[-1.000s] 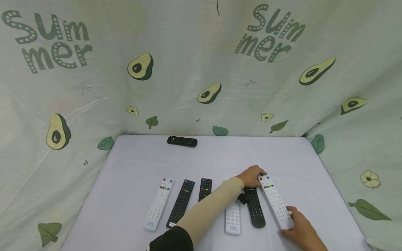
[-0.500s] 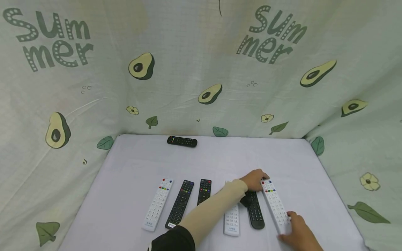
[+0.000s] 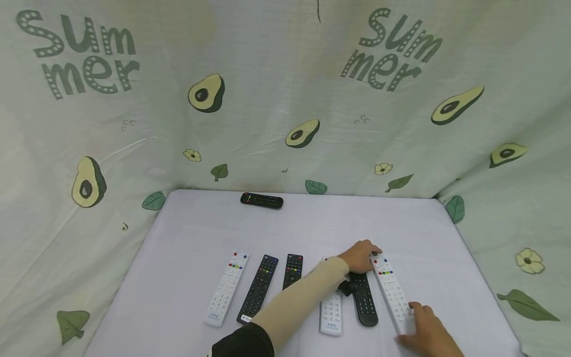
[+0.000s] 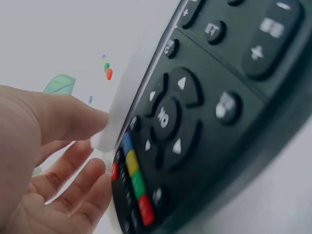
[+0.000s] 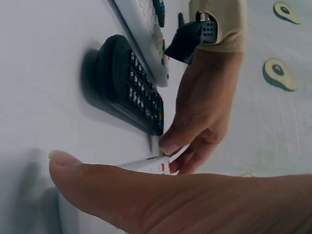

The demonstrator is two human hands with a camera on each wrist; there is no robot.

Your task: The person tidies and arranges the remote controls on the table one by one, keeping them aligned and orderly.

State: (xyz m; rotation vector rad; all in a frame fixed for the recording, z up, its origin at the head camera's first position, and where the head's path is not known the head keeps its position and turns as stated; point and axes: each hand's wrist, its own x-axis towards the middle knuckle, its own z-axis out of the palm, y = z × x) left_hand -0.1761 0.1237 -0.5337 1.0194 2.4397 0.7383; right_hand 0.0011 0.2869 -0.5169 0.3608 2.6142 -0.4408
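At the right end of a row of remotes, both hands hold one white remote control (image 3: 392, 290). My left hand (image 3: 359, 255) reaches across and pinches its far end, near the coloured buttons. The right hand (image 3: 428, 329) grips the near end, thumb on one side and fingers on the other. A black remote (image 3: 366, 302) lies just left of it, its top covered by the left wrist. In the left wrist view, the black remote (image 4: 161, 122) fills the foreground, beside the left thumb. The right wrist view has the right thumb (image 5: 112, 190) across the front, hiding most of the white remote.
Under the left forearm another white remote (image 3: 331, 315) is partly hidden. Further left lie two black remotes, one tilted (image 3: 257, 290) and one straighter (image 3: 292, 270), and a slanted white remote (image 3: 226, 290). A black remote (image 3: 261, 200) lies at the table's back edge, before a patterned cloth.
Both hands have brought the white remote slightly toward the near side and a little more upright in line; it has hardly moved in the last half second. The other remotes stay put.
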